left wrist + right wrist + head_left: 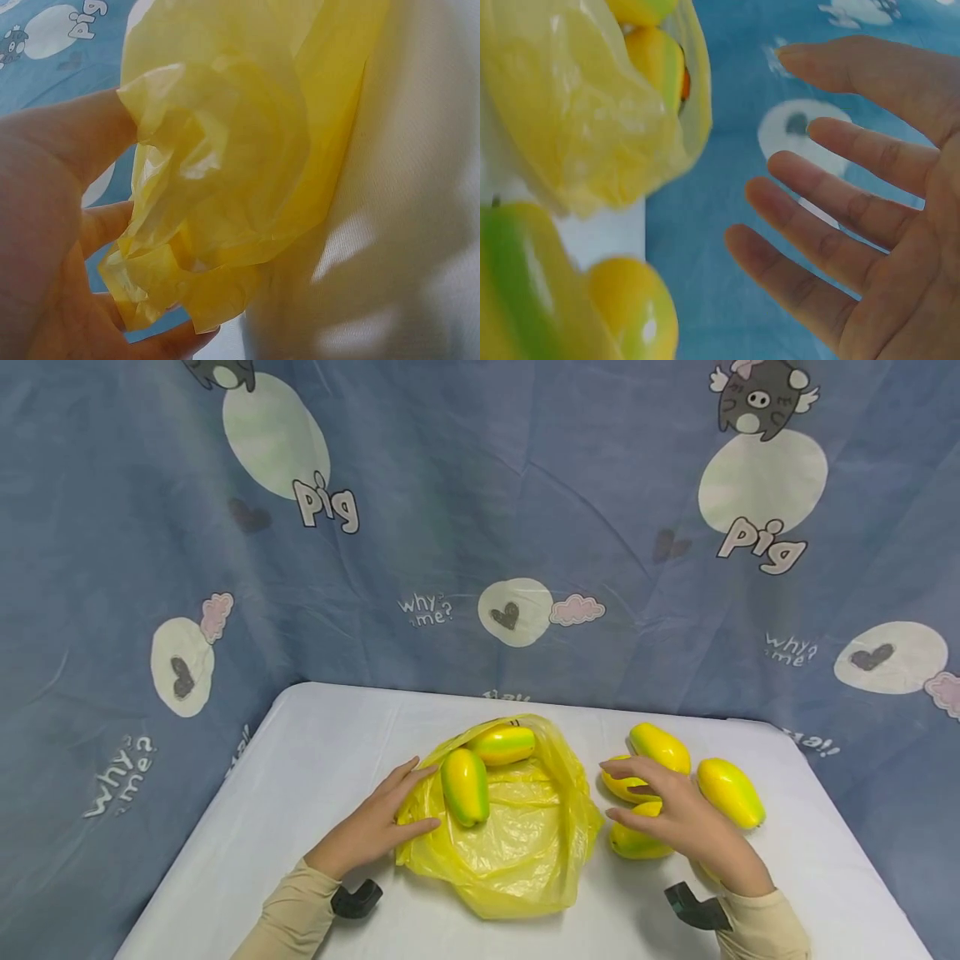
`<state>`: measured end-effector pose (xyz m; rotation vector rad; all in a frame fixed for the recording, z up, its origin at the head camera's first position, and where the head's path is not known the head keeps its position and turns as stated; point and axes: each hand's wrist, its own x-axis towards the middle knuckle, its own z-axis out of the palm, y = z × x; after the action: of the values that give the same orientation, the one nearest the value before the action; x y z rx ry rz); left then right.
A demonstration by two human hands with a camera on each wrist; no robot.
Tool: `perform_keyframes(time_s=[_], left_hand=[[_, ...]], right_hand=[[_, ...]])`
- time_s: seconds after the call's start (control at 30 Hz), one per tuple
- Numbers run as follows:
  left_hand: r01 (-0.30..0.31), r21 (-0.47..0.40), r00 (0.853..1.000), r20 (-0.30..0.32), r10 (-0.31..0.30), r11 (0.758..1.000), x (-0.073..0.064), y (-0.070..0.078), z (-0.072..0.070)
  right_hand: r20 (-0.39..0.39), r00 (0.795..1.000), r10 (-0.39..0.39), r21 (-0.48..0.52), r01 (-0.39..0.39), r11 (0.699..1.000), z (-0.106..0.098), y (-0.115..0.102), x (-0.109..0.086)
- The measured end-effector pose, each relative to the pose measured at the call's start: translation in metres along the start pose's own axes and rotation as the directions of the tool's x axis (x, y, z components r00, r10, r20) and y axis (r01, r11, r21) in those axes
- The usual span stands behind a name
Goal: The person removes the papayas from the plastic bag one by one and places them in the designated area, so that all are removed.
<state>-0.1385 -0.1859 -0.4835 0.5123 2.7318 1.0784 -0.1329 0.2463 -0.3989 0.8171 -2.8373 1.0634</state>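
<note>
A thin yellow plastic bag [517, 852] lies with its mouth open in the middle of the white table. Inside it are two yellow-green papayas, one upright [465, 787] and one lying crosswise [504, 746]. My left hand [382, 818] touches the bag's left side, thumb and fingers spread; in the left wrist view the bag [217, 150] covers part of the fingers. My right hand [678, 810] hovers over loose papayas, fingers apart and holding nothing. Under and beside it lie a papaya [637, 843], another [660, 747] and one farther right [731, 793].
A white cloth covers the table [322, 727], whose back edge meets a blue patterned curtain [420, 552]. A further papaya lies partly hidden beneath the right wrist. Black wrist mounts [356, 900] sit on both forearms.
</note>
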Motion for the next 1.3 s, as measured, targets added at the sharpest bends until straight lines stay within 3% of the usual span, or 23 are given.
perform_keyframes(time_s=[0.37,0.6,0.97,1.3], left_hand=[[0.007,-0.010,1.000,0.003,-0.007,1.000,0.002,-0.004,0.001],[0.009,-0.014,1.000,0.009,-0.009,1.000,0.003,-0.003,0.000],[0.027,-0.021,1.000,0.009,-0.026,0.999,0.001,-0.001,0.002],[0.028,-0.024,1.000,0.011,-0.028,0.999,0.001,-0.001,0.002]], right_hand=[[0.108,0.990,-0.091,-0.018,0.093,0.995,0.016,-0.017,0.041],[0.180,0.976,-0.121,-0.088,0.139,0.986,0.020,-0.026,0.065],[0.284,0.939,-0.194,-0.210,0.258,0.943,0.045,-0.027,0.110],[0.355,0.894,-0.273,-0.273,0.378,0.885,0.071,-0.023,0.135]])
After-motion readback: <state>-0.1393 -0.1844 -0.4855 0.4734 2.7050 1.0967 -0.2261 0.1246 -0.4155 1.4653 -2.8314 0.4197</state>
